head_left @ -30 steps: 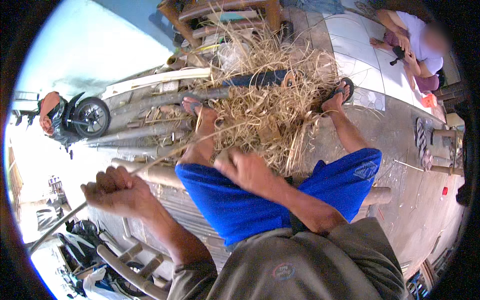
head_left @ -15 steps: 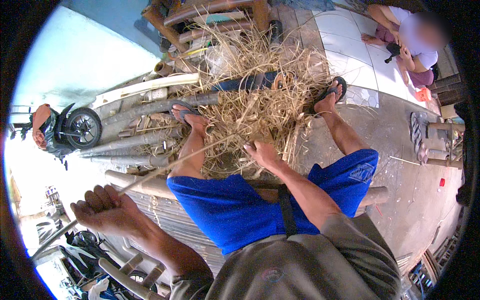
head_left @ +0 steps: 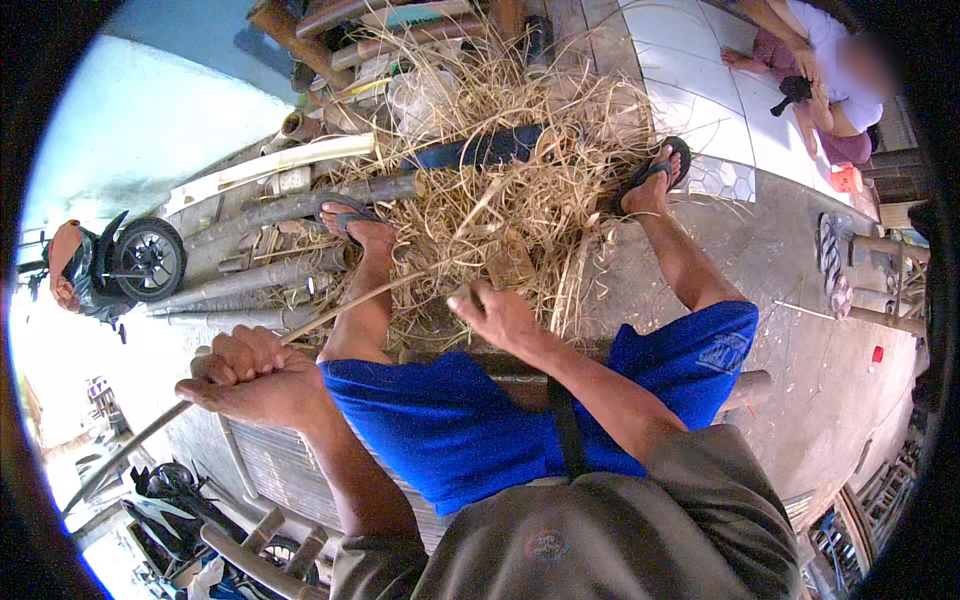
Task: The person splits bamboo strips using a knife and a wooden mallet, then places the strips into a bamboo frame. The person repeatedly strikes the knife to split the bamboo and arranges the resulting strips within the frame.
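Observation:
My left hand [head_left: 250, 375] is closed around a long, thin bamboo strip [head_left: 355, 300]. One end of the strip runs out past the lower left; the other reaches the heap of curled bamboo shavings [head_left: 500, 215] between my feet. Over the near side of the heap is my right hand [head_left: 505, 317], its fingers curled and the thumb pointing left. What it holds, if anything, I cannot make out. The strip's far end lies a little beyond this hand and is hard to tell from the shavings.
Bamboo poles [head_left: 250, 285] lie left of my feet, near a motorbike wheel [head_left: 150, 260]. A dark blue tube-shaped thing [head_left: 470, 150] rests in the shavings. At the upper right sits another person [head_left: 825, 90], holding a black object. A bamboo frame [head_left: 265, 555] stands at the lower left.
My left hand has moved up and to the right with the strip, and its wrist has turned. My right hand has shifted a little left. The whole view has moved slightly.

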`<state>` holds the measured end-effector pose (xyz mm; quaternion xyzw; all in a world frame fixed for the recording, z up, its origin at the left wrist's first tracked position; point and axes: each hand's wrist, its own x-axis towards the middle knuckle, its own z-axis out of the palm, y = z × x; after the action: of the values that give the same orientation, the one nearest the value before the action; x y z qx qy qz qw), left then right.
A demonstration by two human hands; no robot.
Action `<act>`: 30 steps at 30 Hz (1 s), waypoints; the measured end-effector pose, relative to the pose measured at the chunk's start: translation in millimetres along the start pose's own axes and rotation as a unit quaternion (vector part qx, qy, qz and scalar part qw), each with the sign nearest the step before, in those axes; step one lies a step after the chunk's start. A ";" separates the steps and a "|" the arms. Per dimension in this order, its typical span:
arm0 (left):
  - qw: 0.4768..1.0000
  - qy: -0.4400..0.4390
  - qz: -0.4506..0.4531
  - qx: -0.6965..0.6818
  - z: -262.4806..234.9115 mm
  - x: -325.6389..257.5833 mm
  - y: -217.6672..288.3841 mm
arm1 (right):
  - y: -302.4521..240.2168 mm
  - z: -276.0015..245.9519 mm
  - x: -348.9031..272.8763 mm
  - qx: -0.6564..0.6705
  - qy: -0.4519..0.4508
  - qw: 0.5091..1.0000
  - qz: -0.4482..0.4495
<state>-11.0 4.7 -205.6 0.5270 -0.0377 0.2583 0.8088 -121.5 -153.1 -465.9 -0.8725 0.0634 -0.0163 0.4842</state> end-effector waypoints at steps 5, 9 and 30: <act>0.993 0.050 0.035 0.098 8.6 7.0 -6.7 | 17.5 0.6 10.8 -0.003 -0.039 0.997 0.065; 0.987 0.088 0.046 0.123 2.0 17.9 -8.1 | 54.7 11.7 10.5 -0.047 -0.057 0.988 0.137; 0.970 0.139 0.085 0.182 38.6 -12.8 -10.7 | -170.5 -54.1 1.9 0.072 -0.060 0.995 0.013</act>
<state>-8.9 -37.2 -201.8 0.6191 0.0780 0.3995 0.6716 -108.2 -109.8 -292.9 -0.8337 0.0443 0.0379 0.5491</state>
